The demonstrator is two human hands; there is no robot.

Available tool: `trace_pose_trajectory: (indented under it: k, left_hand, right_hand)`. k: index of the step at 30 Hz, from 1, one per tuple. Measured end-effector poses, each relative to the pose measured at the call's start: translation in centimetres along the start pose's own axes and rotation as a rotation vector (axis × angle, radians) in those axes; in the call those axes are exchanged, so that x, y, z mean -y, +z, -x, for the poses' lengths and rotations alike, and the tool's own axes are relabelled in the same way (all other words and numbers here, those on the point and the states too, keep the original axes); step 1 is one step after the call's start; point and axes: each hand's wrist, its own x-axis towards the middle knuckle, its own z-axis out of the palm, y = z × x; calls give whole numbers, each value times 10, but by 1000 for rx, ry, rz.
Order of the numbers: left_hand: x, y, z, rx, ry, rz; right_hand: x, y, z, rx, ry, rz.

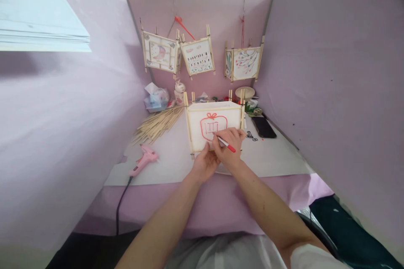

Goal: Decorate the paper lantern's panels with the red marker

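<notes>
A paper lantern (202,134) with a wooden stick frame stands on the desk in front of me. A red drawing with a bow (213,125) is on its near white face. My right hand (227,148) is closed on a red marker pen (226,144), with the tip against the drawing's lower right. My left hand (205,163) is closed around the lantern's lower near edge, just left of the right hand.
A pink glue gun (143,159) with a black cord lies at the left. A bundle of wooden sticks (158,124) lies behind it. A black phone (264,127) is at the right. Three finished lanterns (197,55) hang on the back wall. Purple partitions enclose the desk.
</notes>
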Motion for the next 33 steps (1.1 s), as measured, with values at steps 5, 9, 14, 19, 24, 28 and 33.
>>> trace_pose_trajectory:
  k: [5, 9, 14, 19, 24, 28, 33]
  left_hand:
    - [1, 1, 1, -57, 16, 32]
    - [1, 0, 1, -32, 14, 16]
    - [0, -3, -1, 32, -10, -8]
    - [1, -4, -2, -11, 4, -1]
    - [2, -2, -1, -25, 20, 15]
    - [0, -1, 0, 3, 0, -3]
    - [-2, 1, 0, 18, 1, -19]
  right_hand:
    - [3, 2, 2, 51, -19, -66]
    - [0, 2, 1, 31, 1, -37]
    - [-6, 1, 0, -28, 28, 26]
    - [0, 1, 1, 17, 29, -5]
    - [4, 2, 2, 57, -4, -46]
    - [-3, 2, 1, 4, 29, 13]
    - [-4, -3, 1, -52, 23, 22]
